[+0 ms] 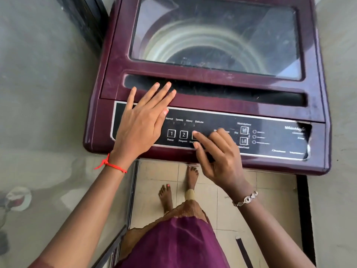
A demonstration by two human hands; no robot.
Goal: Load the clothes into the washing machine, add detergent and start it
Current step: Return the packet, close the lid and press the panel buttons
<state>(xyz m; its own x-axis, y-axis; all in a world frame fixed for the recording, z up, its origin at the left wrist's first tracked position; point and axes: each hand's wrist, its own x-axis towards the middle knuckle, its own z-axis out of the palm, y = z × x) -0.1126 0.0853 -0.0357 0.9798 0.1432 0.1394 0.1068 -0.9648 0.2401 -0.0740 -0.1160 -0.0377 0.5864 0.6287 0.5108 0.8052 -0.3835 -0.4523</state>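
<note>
The washing machine [208, 89] stands directly below with its lid [214, 41] shut; nothing is clearly visible through the glass. The right hand [218, 157], fingers loosely spread and holding nothing, reaches the third button [194, 135], so starting seems all that remains. The left hand [143, 117] lies flat and open on the panel's [270, 138] left end. Bare floor [241, 200] gives standing room.

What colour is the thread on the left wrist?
Red thread, tied on the left wrist, clear in the head view.

left hand [143, 120] flat, right hand [218, 157] pointing
</note>
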